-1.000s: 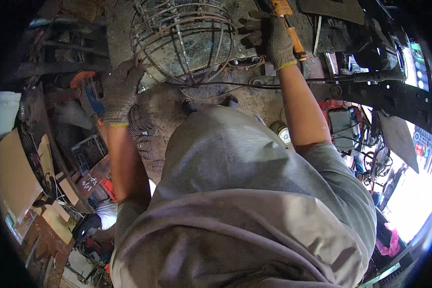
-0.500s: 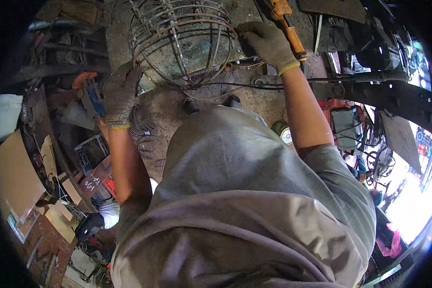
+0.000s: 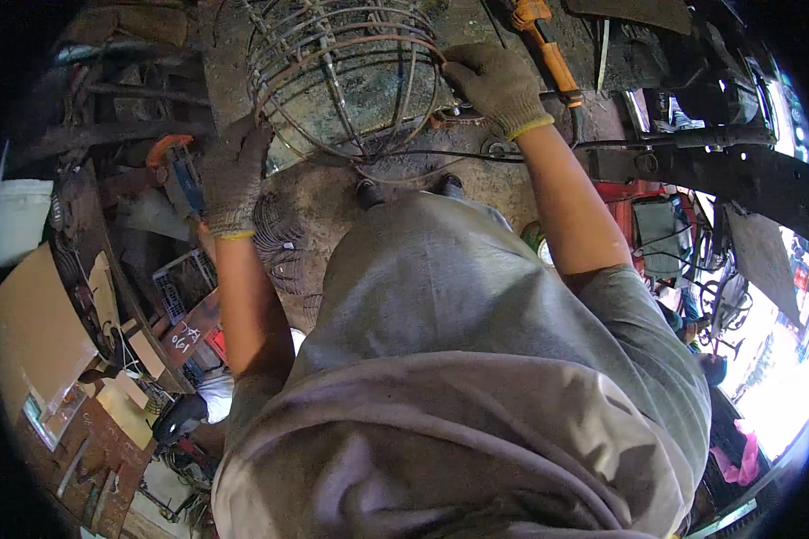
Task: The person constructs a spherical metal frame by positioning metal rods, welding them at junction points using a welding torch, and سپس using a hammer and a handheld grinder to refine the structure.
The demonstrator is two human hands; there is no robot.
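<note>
A round cage of bent metal rods [image 3: 337, 81] rests on the worn bench top [image 3: 476, 27] in front of me, its rings and ribs rusty in places. My left hand [image 3: 232, 175], in a knitted work glove with a yellow cuff, grips the cage's left side at the outer ring. On the opposite side, my right hand [image 3: 499, 88], gloved alike, has its fingers closed on the same ring. The fingertips of both hands are partly hidden. Just beyond my right hand lies an orange power tool [image 3: 548, 49] with a cord.
A dark cable [image 3: 476, 154] crosses near the bench's front edge. Left of me stand an orange-and-blue clamp-like tool [image 3: 178, 175], a white bucket [image 3: 18, 216] and cardboard [image 3: 45, 332]. Coiled wire [image 3: 279, 234] lies below my left hand. A long dark metal beam [image 3: 719, 171] extends at right.
The view has shifted slightly, moving the scene a little to the right. Both hands keep their places on the cage, which barely moves relative to the bench.
</note>
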